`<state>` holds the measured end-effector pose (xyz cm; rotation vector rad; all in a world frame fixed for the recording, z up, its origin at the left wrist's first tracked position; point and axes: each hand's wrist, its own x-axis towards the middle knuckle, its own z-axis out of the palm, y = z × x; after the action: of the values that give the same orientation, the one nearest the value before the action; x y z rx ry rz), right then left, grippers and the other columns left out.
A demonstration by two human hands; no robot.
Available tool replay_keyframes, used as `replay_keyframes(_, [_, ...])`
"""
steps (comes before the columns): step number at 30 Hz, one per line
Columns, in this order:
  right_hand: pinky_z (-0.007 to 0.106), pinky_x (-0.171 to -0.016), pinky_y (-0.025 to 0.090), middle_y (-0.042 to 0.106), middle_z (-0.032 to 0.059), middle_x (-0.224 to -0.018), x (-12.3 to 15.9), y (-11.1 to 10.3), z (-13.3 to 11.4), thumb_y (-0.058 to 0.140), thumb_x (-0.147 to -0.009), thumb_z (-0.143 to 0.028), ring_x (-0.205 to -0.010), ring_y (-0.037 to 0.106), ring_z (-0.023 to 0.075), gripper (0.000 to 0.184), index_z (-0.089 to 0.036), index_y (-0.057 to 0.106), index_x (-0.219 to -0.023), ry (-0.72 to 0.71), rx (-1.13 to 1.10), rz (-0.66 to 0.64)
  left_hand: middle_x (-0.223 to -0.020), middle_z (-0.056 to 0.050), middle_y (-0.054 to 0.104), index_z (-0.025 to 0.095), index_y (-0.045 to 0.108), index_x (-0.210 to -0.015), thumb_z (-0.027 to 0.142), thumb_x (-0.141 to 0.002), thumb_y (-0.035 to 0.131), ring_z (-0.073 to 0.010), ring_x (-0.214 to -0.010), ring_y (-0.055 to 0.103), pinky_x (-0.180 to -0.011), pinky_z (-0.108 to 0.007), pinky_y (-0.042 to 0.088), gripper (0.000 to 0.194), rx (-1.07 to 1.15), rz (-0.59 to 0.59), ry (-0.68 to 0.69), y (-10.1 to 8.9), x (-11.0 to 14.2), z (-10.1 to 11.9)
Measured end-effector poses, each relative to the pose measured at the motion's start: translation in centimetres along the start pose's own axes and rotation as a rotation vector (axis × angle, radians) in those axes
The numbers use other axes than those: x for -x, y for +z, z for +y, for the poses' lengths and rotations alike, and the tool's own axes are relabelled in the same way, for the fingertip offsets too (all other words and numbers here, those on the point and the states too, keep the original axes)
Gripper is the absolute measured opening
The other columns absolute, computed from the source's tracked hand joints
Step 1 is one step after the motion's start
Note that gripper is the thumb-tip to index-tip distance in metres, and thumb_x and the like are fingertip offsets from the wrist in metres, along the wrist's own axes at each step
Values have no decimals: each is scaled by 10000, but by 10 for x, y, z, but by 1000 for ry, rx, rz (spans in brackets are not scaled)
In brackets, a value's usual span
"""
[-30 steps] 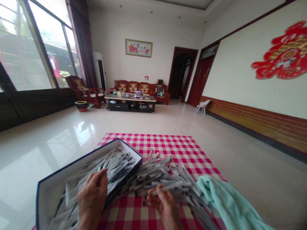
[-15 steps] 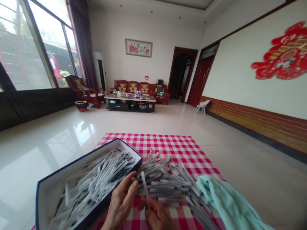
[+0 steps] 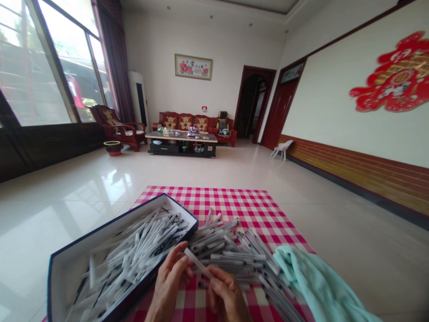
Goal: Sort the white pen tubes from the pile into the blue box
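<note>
Both my hands meet low in the middle of the view over a red-and-white checked cloth (image 3: 234,203). Between them is one white pen (image 3: 197,264), lying slantwise. My left hand (image 3: 169,281) pinches its upper end with fingertips. My right hand (image 3: 225,297) is closed round its lower end. A dark blue box (image 3: 56,264) with a white inside lies to the left, filled with several white pens. A loose heap of pens (image 3: 234,255) rests on the cloth just beyond my hands.
A pale green towel (image 3: 315,286) lies at the right, against the heap. Shiny white floor tiles (image 3: 67,201) surround the cloth. Far back stand a dark coffee table (image 3: 182,143), a red sofa (image 3: 194,121), an armchair (image 3: 114,125) and a small white chair (image 3: 282,148).
My left hand left the box and came right to meet my right hand. The pen in my right hand turned from lying flat to upright, then slanted, and both hands now grip it.
</note>
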<state>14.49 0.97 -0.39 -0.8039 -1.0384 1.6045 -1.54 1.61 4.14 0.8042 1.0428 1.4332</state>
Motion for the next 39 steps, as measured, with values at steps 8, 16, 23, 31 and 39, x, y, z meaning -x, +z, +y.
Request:
replay_keyframes(8, [210,-471,375,630,11,-621,4,2,-12,622,-784,-363,-492,524,113,304,-164,648,-1012,-35,-304,57,-568,28,617,151,657,-952,448,-684,725,-93,-504,539,-486,-181,395,406,52,-11,-94,3,-2,-8])
replay_keyframes(16, [304,-605,456,661,20,-697,-1,3,-5,619,-831,-362,-607,596,170,208,-195,633,-952,-57,-139,89,-513,5,589,120,642,-732,472,-761,643,-84,-439,497,-433,-181,376,353,-191,-238,-39,17,8,-29])
replay_keyframes(23, [277,-580,427,636,14,-640,-5,1,-2,653,-806,-371,-593,558,156,203,-168,664,-797,-100,27,216,-797,-33,651,203,638,-976,268,-866,543,-138,-690,615,-638,-205,485,159,-718,-302,540,3,7,-30])
replay_keyframes(31, [267,-546,389,627,20,-582,-3,1,1,562,-846,-453,-549,519,152,371,-159,636,-631,-70,33,261,-751,-31,592,209,603,-849,182,-913,399,-134,-658,585,-634,-204,461,215,-1000,-334,775,4,11,-28])
replay_keyframes(39, [260,-524,358,538,-15,-511,0,7,-14,620,-779,-492,-506,446,135,394,-175,592,-548,-98,189,318,-514,16,497,170,553,-570,457,-880,436,-112,-495,478,-490,-208,329,438,-738,-227,228,16,12,-28])
